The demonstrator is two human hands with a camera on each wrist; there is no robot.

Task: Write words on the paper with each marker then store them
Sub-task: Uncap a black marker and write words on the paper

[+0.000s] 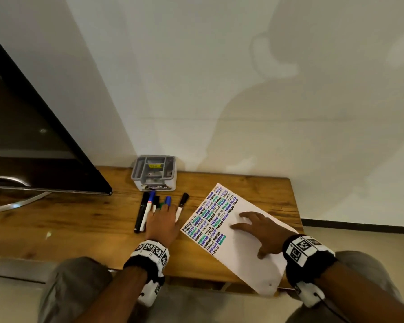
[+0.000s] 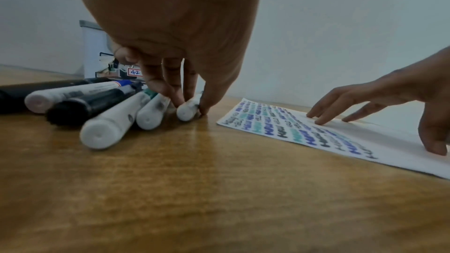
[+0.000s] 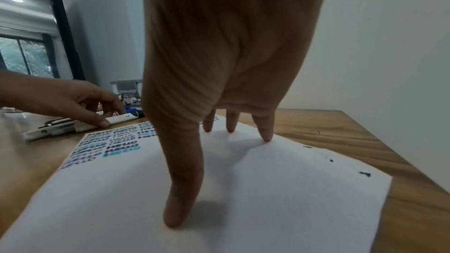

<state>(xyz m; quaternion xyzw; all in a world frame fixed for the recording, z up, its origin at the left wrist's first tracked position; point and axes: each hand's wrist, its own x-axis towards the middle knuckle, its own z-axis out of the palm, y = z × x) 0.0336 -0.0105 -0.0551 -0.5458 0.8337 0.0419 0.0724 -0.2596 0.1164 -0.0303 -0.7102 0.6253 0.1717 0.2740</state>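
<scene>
1. Paper (image 1: 243, 248) lying slantwise at the right end of the wooden desk (image 1: 79, 231), one corner hanging over the near edge; upper-left part filled with rows of "HELLO" in black, blue and teal, lower-right part blank.
2. Right hand (image 1: 262, 231) spread flat on the blank part, fingertips (image 3: 266, 138) and thumb pressing the sheet down, gripping nothing.
3. Six markers (image 2: 104, 120) lying side by side on the desk, left of the paper and in front of the grey organiser (image 1: 154, 172) at the far edge by the wall; all capped as far as visible.
4. Left hand (image 1: 162, 226) reaching over the row, thumb and fingers pinching the rightmost marker (image 2: 188, 109), the black-capped one nearest the paper; barrel apparently not yet lifted off the wood.
5. Judged from this: plenty of words written, in several colours, yet no way to tell which markers count as used.
6. Storing not begun: no marker seen in any organiser compartment, all six on the desk.
7. Left to do, likely: uncapping the pinched marker, writing, then stowing each.
</scene>
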